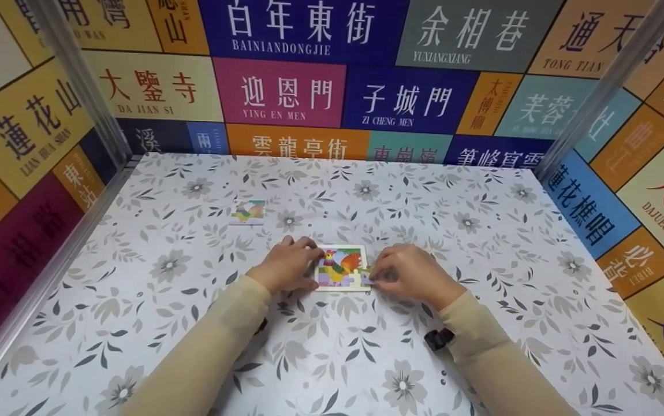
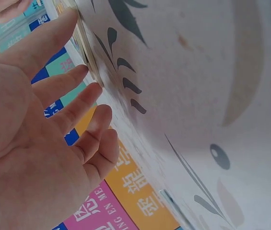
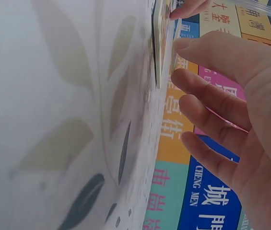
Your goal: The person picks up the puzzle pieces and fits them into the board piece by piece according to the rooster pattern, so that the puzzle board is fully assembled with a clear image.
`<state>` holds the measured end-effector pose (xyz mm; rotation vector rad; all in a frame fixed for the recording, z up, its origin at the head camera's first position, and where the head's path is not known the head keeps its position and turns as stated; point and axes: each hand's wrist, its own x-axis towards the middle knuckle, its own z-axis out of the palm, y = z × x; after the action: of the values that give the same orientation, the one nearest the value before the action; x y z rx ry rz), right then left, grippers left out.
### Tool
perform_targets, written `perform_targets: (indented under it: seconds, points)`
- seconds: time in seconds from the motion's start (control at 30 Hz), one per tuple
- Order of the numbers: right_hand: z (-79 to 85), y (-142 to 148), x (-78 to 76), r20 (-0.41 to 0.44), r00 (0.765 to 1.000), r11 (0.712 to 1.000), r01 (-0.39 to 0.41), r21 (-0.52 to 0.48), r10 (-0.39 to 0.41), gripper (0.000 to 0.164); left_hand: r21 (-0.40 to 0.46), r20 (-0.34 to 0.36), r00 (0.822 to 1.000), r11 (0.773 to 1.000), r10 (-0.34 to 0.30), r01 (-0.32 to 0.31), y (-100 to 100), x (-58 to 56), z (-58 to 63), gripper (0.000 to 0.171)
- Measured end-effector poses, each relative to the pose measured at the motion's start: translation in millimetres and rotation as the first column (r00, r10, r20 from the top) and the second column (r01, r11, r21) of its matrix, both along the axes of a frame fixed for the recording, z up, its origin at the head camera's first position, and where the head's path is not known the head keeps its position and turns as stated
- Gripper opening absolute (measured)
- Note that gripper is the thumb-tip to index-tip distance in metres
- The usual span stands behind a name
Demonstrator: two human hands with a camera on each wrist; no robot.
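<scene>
A small jigsaw puzzle [image 1: 338, 267] with a colourful rooster picture lies in a pale frame on the table. A light gap shows at its lower right. My left hand [image 1: 287, 264] rests at the frame's left side, its thumb and fingertips touching the edge with the fingers loosely extended. At the right side, my right hand [image 1: 410, 273] pinches a small puzzle piece [image 1: 365, 279] between thumb and index finger, over the frame's right edge. In the right wrist view, that piece [image 3: 176, 45] appears thin and edge-on by the thumb. The other fingers of this hand hold nothing.
Farther back on the left lies a small joined section of puzzle [image 1: 248, 212] with a colourful picture. The tablecloth [image 1: 401, 346] is white with grey flowers and leaves. Panels with large lettering [image 1: 286, 92] stand along the back and both sides, with clear posts at the corners.
</scene>
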<state>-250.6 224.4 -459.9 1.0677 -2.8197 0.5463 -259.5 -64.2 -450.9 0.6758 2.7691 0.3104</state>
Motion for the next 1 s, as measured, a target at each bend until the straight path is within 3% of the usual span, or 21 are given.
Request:
perform_targets:
  seconds: [0.2, 0.43, 1.0]
  points:
    - [-3.0, -8.8, -0.5, 0.001, 0.999, 0.999, -0.044, 0.031, 0.044, 0.011, -0.003, 0.004, 1.0, 1.0, 0.0, 0.0, 0.1, -0.4, -2.1, 0.072]
    - [-4.7, -16.5, -1.4, -0.024, 0.997, 0.995, -0.068, 0.071, 0.07, 0.01, 0.014, -0.047, 0.999, 1.0, -0.026, 0.026, -2.1, 3.0, -2.0, 0.07]
    - [-2.0, -25.5, -1.5, 0.049, 0.998, 0.996, -0.043, 0.081, 0.039, 0.008, -0.031, 0.006, 1.0, 0.999, 0.008, -0.008, 0.7, 1.0, 0.5, 0.071]
